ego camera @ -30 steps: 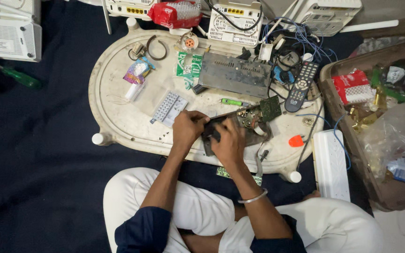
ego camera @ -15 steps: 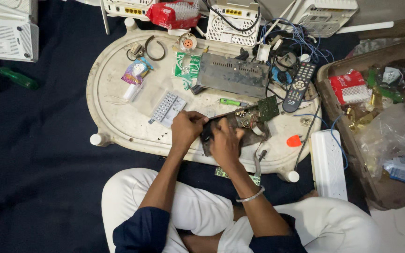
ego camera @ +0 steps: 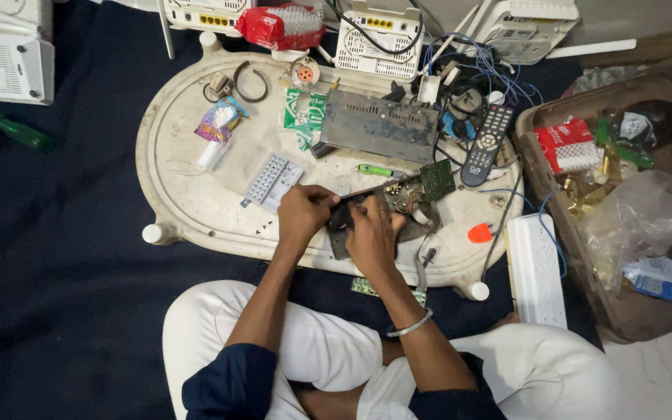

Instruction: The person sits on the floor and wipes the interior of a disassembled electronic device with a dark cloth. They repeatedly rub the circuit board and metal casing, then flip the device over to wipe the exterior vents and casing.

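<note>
Head view looks straight down on a person seated cross-legged on dark cloth before a low, oval white desk [ego camera: 188,202]. Both forearms reach forward from the lap, elbows bent, wrists meeting at the near edge of the desk. The left hand [ego camera: 302,211] has its fingers curled shut around the left end of a dark circuit board [ego camera: 351,214]; the right hand [ego camera: 370,237], a metal bangle [ego camera: 411,327] on its wrist, lies knuckles-up over the board's middle, fingers closed down on it.

Open room is scarce: a white keypad [ego camera: 272,181] sits just left of the left hand, a grey metal box [ego camera: 380,124] lies beyond the hands, a black remote [ego camera: 488,145] to the right, and an orange pick [ego camera: 479,232] near the right rim. Bare surface shows mainly at the desk's left end.

The board is flat, dark and mostly hidden by the hands; its right end joins a green board section [ego camera: 435,178] with small parts on it.
</note>
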